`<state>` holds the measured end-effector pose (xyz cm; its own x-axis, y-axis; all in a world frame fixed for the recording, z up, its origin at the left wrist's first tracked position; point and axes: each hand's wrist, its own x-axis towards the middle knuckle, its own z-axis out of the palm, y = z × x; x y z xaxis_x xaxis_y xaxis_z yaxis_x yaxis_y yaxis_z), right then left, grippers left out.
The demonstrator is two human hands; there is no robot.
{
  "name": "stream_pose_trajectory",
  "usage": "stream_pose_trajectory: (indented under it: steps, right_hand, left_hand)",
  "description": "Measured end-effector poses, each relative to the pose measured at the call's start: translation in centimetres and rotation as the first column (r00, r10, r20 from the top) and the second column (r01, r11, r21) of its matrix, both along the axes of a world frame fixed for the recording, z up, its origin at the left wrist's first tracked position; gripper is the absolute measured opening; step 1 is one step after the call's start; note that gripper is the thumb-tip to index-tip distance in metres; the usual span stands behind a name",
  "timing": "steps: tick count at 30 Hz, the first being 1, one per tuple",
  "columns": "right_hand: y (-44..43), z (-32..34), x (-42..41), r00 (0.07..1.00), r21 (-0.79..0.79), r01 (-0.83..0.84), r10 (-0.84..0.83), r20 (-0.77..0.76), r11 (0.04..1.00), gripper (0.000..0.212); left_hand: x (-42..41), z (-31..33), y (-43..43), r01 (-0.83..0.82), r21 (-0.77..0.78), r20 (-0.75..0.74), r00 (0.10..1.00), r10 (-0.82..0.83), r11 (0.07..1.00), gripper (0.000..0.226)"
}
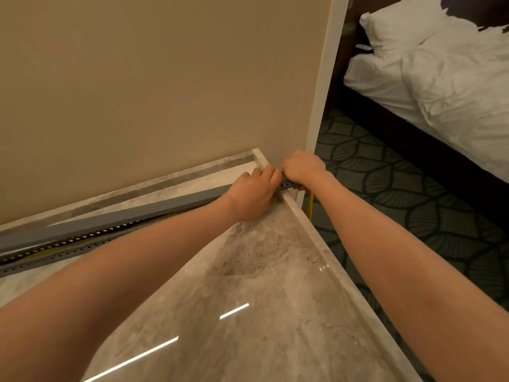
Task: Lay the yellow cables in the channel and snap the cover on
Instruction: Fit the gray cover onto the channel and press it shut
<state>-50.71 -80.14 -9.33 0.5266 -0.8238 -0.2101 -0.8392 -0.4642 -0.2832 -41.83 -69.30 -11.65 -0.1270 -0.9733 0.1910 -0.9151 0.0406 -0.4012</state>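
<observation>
A long grey perforated channel (63, 245) lies along the back of the marble counter (248, 299), running from the left edge to the right corner. Its grey cover (115, 216) sits on top, lifted at the left so the slotted side and yellow cables (52, 248) show inside. My left hand (252, 194) presses down on the cover near the right end. My right hand (303, 168) grips the channel's end past the counter edge. Yellow cable (310, 205) hangs down from under that hand.
A beige wall (165, 78) rises right behind the channel, with white corner trim (319, 106) at its right end. Beyond the counter's right edge are patterned dark carpet (399, 188) and a bed with white linen (440, 64).
</observation>
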Motion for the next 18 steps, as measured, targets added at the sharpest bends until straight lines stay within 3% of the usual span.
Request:
stream_pose_trajectory:
  steps: [3,5,7,9,12,15,18]
  right_hand:
    - [-0.1,0.3,0.1,0.996,0.038,-0.049,0.051,-0.070,0.998,0.040]
    - [0.3,0.8,0.0,0.984,-0.012,-0.102,0.099,-0.146,0.995,0.035]
    - [1.0,1.1,-0.5,0.978,-0.253,-0.176,0.138,-0.159,0.951,0.026]
    - [1.9,0.8,-1.5,0.966,-0.465,-0.254,0.248,-0.075,0.848,0.025]
    - [2.9,-0.3,-3.6,0.870,-0.334,-0.393,0.464,0.165,0.857,0.032]
    - [2.2,-0.6,-4.1,0.839,-0.247,-0.509,0.539,0.072,0.825,0.054]
    - [2.0,-0.3,-3.1,0.846,-0.317,-0.508,0.534,-0.006,0.801,0.043]
  left_hand:
    - [1.1,-1.2,0.1,-0.005,-0.016,0.079,0.997,0.007,1.000,0.027]
    - [1.0,-0.2,0.2,-0.012,-0.008,0.097,0.995,0.013,1.000,0.035]
    - [1.1,0.5,0.1,0.028,0.025,0.120,0.992,-0.030,0.999,0.040]
    - [1.4,1.2,-0.2,0.001,0.197,0.004,1.000,-0.002,0.980,0.033]
    - [1.9,2.8,-0.5,-0.025,0.304,-0.226,0.969,0.097,0.952,0.040]
    - [2.6,3.5,-1.0,-0.026,0.453,-0.370,0.904,0.215,0.891,0.042]
    - [2.4,3.8,-0.9,-0.045,0.432,-0.436,0.864,0.253,0.901,0.032]
